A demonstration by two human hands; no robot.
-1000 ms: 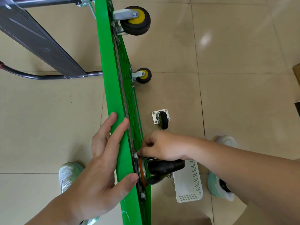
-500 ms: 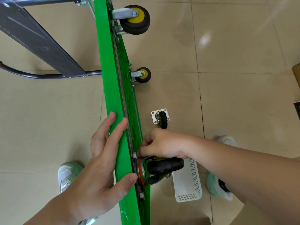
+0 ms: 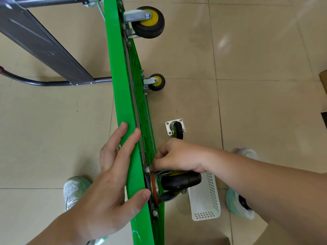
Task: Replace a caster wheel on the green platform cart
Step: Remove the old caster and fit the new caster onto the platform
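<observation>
The green platform cart [image 3: 122, 96] stands on its side edge, underside facing right. My left hand [image 3: 113, 175] lies flat over its top edge, fingers straight, thumb touching the edge near the caster plate. A black swivel caster [image 3: 178, 182] with an orange ring sits against the underside at the near end. My right hand [image 3: 178, 156] has its fingers curled and pinches something small at the upper corner of that caster's plate; the fastener itself is hidden by the fingertips. A loose caster [image 3: 176, 129] with a square plate lies on the floor just beyond my right hand.
Two yellow-hubbed casters [image 3: 149, 22] [image 3: 156, 82] stay fixed further along the underside. A white perforated basket [image 3: 206, 198] sits on the tiles under my right forearm. The folded dark handle [image 3: 40, 41] lies to the left. My shoes [image 3: 76, 190] [image 3: 240, 200] flank the cart.
My right hand's fingers have shifted slightly at the caster plate's upper corner. My left hand and the cart have stayed in place.
</observation>
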